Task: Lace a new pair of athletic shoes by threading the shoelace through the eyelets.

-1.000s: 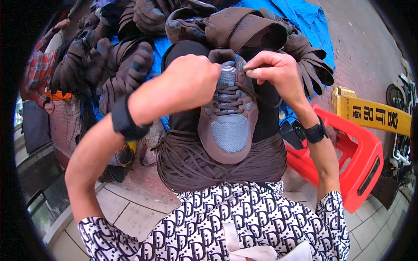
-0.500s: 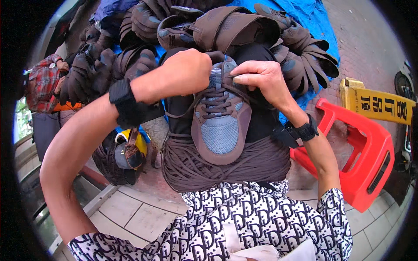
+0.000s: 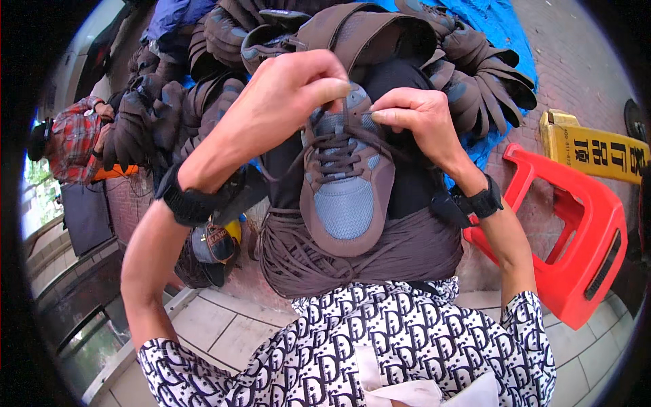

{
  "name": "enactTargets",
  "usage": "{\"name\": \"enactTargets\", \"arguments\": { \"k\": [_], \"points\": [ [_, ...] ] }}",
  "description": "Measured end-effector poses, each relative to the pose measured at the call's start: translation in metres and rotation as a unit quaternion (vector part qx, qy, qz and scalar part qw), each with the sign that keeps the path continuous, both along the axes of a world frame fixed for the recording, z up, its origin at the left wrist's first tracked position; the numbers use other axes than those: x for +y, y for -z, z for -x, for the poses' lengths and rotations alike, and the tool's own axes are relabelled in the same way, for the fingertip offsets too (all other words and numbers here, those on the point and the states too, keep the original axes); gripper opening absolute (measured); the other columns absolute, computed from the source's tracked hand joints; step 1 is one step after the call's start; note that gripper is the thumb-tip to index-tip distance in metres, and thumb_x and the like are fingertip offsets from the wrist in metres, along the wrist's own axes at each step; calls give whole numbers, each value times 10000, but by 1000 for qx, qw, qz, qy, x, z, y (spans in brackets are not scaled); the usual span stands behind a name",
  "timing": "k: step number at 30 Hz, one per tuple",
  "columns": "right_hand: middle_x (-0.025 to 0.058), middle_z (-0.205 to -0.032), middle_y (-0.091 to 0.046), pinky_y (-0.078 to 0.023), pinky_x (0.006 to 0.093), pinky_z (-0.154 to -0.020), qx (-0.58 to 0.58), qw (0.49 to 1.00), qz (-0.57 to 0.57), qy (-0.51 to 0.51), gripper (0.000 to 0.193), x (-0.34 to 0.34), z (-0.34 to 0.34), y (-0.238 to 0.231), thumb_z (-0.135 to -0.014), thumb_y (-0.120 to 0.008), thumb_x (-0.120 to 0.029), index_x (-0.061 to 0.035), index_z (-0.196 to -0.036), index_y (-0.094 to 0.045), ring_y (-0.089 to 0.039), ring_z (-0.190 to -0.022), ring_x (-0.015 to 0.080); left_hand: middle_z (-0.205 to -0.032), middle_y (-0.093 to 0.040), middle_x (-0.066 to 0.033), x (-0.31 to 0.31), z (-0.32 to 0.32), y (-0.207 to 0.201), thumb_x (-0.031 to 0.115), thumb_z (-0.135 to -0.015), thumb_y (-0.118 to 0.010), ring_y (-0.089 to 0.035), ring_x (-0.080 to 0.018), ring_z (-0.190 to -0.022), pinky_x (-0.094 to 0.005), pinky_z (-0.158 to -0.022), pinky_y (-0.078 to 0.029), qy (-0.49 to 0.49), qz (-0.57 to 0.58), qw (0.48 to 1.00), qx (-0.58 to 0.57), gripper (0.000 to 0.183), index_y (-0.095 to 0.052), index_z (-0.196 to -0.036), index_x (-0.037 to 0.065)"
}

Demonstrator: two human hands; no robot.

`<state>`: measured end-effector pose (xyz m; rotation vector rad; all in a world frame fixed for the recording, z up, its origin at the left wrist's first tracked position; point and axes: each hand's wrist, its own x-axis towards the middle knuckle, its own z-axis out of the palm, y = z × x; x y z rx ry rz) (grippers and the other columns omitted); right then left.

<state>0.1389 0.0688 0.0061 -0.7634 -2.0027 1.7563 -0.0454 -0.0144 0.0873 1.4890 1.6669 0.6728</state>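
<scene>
A brown and blue shoe upper (image 3: 344, 210) lies on my lap, its toe toward me. Dark brown shoelace (image 3: 337, 159) criss-crosses its front through the eyelets. Above the tongue, my left hand (image 3: 296, 88) is closed in a pinch on a strand of the lace, drawn taut from the upper. My right hand (image 3: 420, 122) pinches at the right eyelet edge near the ankle opening; whether it grips lace or the edge itself is hidden by the fingers. Under the toe, a thick bundle of loose brown laces (image 3: 291, 252) spreads across my thighs.
Stacks of similar uppers (image 3: 478, 95) lie beyond my knees on a blue tarp (image 3: 498, 30). At right are a red plastic stool (image 3: 586, 203) and a yellow sign board (image 3: 593, 146). Another person in a plaid shirt (image 3: 73, 139) sits far left. A dark bag (image 3: 211, 247) stands left of my lap.
My left hand has turned and risen slightly, from a fist beside the tongue to a pinch above it. My right hand stays near the right eyelets.
</scene>
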Motion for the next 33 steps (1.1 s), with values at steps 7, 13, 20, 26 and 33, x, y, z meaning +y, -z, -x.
{"name": "enactTargets", "arguments": {
  "k": [7, 13, 20, 26, 33],
  "points": [
    [94, -658, -588, -462, 312, -548, 75, 968, -239, -5, 138, 0, 9, 6, -670, -625, -177, -41, -690, -616, -587, -613, 243, -630, -586, -111, -2, -3, 19, 100, -750, -547, -565, -160, -574, -288, -557, -445, 32, -2, 983, 182, 171, -611, -858, -16],
    [63, -579, -514, -452, 329, -493, 79, 894, -441, -16, 95, 5, 12, 1, -657, -576, -128, -73, -597, -527, -557, -529, 222, -610, -579, -91, 2, -7, 21, 100, -733, -553, -556, -138, -573, -282, -558, -441, 27, 43, 983, 176, 169, -616, -830, -23],
    [47, -569, -506, -452, 325, -482, 43, 803, -594, -39, 84, -4, 17, -9, -633, -548, -135, -87, -582, -502, -553, -525, 208, -593, -559, -43, 3, -14, 20, 75, -739, -537, -531, -91, -574, -256, -540, -426, -15, 72, 994, 77, 149, -629, -818, -11],
    [61, -576, -499, -457, 336, -512, 85, 878, -468, -54, 81, 6, 9, 1, -642, -533, -141, -76, -602, -503, -559, -563, 234, -576, -563, -115, 17, -10, 22, 87, -704, -523, -572, -184, -565, -308, -549, -451, 47, 153, 986, 44, 143, -619, -746, -11],
    [76, -696, -567, -460, 329, -581, 46, 966, -251, -32, 166, 1, 16, -17, -622, -633, -119, -56, -770, -591, -566, -635, 250, -645, -540, -21, 19, -2, 19, 154, -765, -492, -493, -100, -535, -249, -449, -414, 110, 215, 970, 24, 165, -564, -821, 16]
  ]
}}
